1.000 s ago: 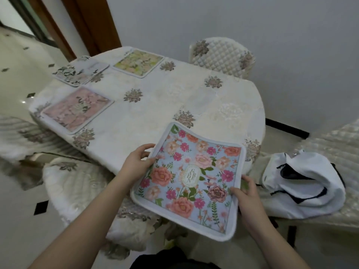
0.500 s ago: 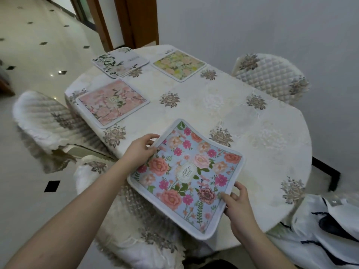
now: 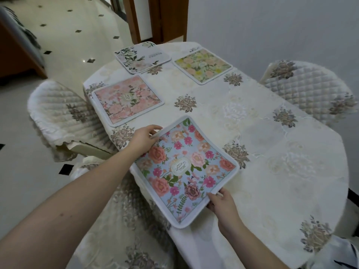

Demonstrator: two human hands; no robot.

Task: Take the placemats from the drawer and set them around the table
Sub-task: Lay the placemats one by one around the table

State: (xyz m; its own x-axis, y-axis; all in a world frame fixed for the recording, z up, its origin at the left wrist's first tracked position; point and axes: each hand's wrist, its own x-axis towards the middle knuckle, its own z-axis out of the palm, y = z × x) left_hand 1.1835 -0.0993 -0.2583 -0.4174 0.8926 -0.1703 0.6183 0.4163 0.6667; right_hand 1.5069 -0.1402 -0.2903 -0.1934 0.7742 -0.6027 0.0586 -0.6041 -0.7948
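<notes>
- The surface [image 3: 262, 133], oval and covered with an embroidered cloth, was seen carrying three placemats already laid flat: a pink placemat [image 3: 127, 100] along the left edge, a white placemat [image 3: 142, 56] at the far end, and a yellow placemat [image 3: 203, 66] on the far right side.
- The blue floral placemat [image 3: 184, 167] was held over the near left edge, its far half above the cloth and its near corner overhanging the rim; whether it touched the cloth could not be told. Its long axis ran diagonally, from the far left corner toward the near right.
- The mat lay between the two grips, stretched from one to the other.
- The left hand [image 3: 142, 140] was closed on the mat's left edge near the far corner, thumb on top.
- The right hand [image 3: 223, 204] pinched the near right edge, fingers underneath.
- It was judged that the mat needed to be lowered flat and squared to the near left edge, beside the pink one.
</notes>
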